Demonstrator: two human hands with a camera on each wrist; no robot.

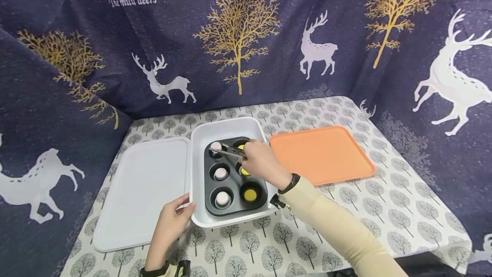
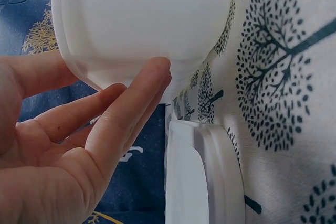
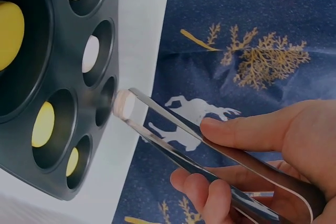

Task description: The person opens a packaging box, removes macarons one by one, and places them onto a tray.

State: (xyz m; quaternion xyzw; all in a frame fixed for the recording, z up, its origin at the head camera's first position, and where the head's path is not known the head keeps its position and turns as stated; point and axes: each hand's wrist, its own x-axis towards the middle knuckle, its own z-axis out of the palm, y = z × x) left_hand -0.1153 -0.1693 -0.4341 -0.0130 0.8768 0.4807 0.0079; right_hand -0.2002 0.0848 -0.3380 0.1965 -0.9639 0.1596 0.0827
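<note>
My right hand (image 1: 259, 161) grips small metal tongs (image 3: 184, 158), thumb on one arm and fingers on the other. Between their tips is a small pale pink, round-sided piece (image 3: 124, 104), at the back-left cup of a dark muffin pan (image 1: 235, 202). Other pale pieces (image 1: 222, 198) sit in the left cups and yellow pieces (image 1: 250, 195) in the right ones; my right hand partly covers the right column. The pan lies in a white bin (image 1: 197, 157). At its front-left corner my left hand (image 1: 173, 219) holds the rim, thumb and fingers on either side.
A flat white lid-like tray (image 1: 144, 191) lies left of the bin. To the right is an orange tray (image 1: 323, 153). Everything rests on a tree-patterned tablecloth (image 1: 246, 251), with a dark blue deer-print curtain (image 1: 173, 46) behind.
</note>
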